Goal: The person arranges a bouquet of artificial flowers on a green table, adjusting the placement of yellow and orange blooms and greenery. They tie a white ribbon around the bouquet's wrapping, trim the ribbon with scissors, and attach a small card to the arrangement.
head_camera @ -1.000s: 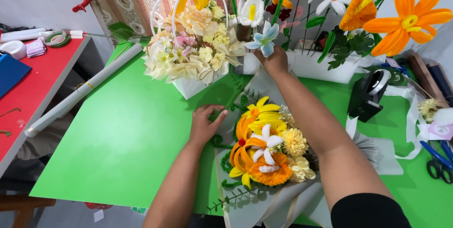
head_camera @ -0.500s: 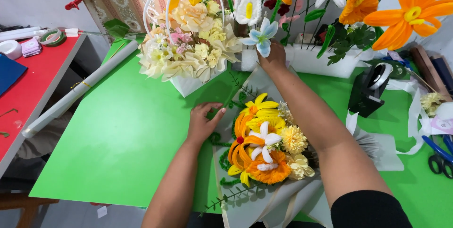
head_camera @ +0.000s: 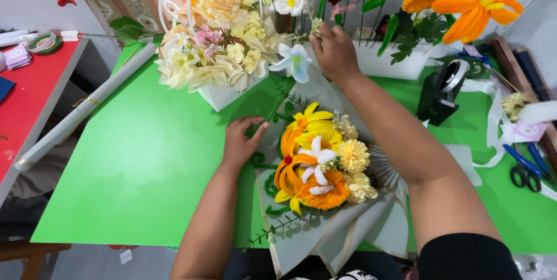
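Green surface carries a wrapped orange-and-yellow bouquet, its left edge pressed by the flat, open left hand, while the right hand pinches a white flower stem farther off.

green table, bouquet, basket, scissors

Flower craft workshop, handmade bouquets, tape dispenser, scissors

Tag: small pale pink label at the table's right edge, among white ribbon, just above the blue scissors; stack of small pink packets: far left, on the red table; no signs or screens.
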